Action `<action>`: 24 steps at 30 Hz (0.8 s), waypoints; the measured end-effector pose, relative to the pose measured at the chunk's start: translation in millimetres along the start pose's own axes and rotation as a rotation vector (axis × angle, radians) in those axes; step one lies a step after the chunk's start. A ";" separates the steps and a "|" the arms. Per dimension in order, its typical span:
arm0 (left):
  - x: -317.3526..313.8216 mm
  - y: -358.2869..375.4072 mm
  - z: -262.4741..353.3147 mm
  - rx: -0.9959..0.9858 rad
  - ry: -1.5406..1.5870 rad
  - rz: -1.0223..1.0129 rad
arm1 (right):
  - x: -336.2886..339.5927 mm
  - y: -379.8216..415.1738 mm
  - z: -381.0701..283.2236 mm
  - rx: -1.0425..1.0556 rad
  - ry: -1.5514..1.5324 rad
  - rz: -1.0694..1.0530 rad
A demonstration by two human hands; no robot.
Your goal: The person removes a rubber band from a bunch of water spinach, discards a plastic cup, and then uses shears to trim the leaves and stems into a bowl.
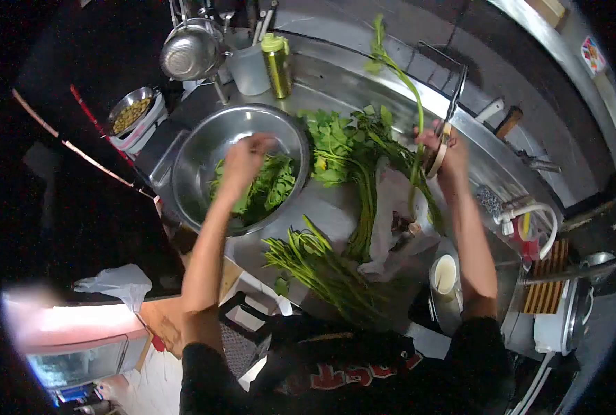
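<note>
Your right hand (441,149) is clamped on a long green stalk (413,104) and also grips a pair of scissors (452,107) whose blades point up and away from you. The stalk stands nearly upright, its long axis running from the leafy tip above the hand down past the wrist toward the counter (336,207). Your left hand (247,155) is well apart from it, over the steel bowl (204,149), fingers curled just above the cut leaves (270,187) inside; whether it pinches any leaf cannot be told. The stalk lies to the right of the bowl, so only the right hand has it. Between the hands lies a bunch of leafy greens (342,149); a second bundle of trimmed stems (322,266) lies nearer your body.
</note>
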State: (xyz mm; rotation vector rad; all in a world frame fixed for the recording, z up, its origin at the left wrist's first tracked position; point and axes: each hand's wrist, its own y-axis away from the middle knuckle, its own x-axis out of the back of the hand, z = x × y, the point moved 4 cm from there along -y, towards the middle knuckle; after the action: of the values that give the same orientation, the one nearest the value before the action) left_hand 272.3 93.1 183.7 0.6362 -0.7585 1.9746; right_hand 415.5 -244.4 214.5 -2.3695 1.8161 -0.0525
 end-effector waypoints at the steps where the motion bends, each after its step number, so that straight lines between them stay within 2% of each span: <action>1: -19.3 3.2 13.0 -0.068 0.254 -0.095 | -13.6 11.5 7.2 -0.039 -0.141 -0.066; 2: -30.0 10.7 38.6 -0.179 0.466 -0.121 | -28.2 22.9 14.1 -0.081 -0.281 -0.135; 4: -49.2 24.1 66.4 -0.054 0.853 -0.145 | -63.3 52.0 20.1 -0.196 -0.227 -0.105; 5: -59.1 27.1 70.8 0.071 0.978 -0.146 | -82.4 72.4 11.6 -0.189 -0.123 -0.092; 7: -51.7 39.9 87.1 0.226 1.392 -0.090 | -105.9 97.1 35.0 -0.179 -0.180 -0.182; 8: -50.0 44.8 84.8 0.231 1.387 -0.065 | -119.8 108.6 45.6 -0.205 -0.236 -0.264; 9: -46.0 49.8 76.8 0.289 1.368 0.066 | -133.1 121.1 51.6 -0.232 -0.294 -0.343; 10: -41.4 55.8 68.2 0.346 1.346 0.194 | -141.5 134.3 54.9 -0.318 -0.285 -0.323; 11: -38.7 61.5 60.8 0.349 1.340 0.211 | -147.5 145.3 57.7 -0.403 -0.273 -0.300; 13: -28.5 74.7 48.0 0.340 1.313 0.240 | -156.9 151.6 68.2 -0.391 -0.329 -0.363; 15: -19.1 88.2 36.0 0.369 1.309 0.254 | -158.3 152.9 74.9 -0.409 -0.175 -0.399; 18: -3.1 103.1 20.3 0.317 1.135 0.315 | -155.8 151.1 80.2 -0.403 -0.148 -0.431; 24: 2.8 120.8 4.4 0.273 1.089 0.374 | -162.7 153.4 60.1 -0.337 -0.072 -0.553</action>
State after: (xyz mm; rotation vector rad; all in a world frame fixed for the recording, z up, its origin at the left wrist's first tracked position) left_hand 165.8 42.2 157.4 -0.4968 0.0873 2.3586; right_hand 233.1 -120.5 143.9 -2.9927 1.1598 0.2922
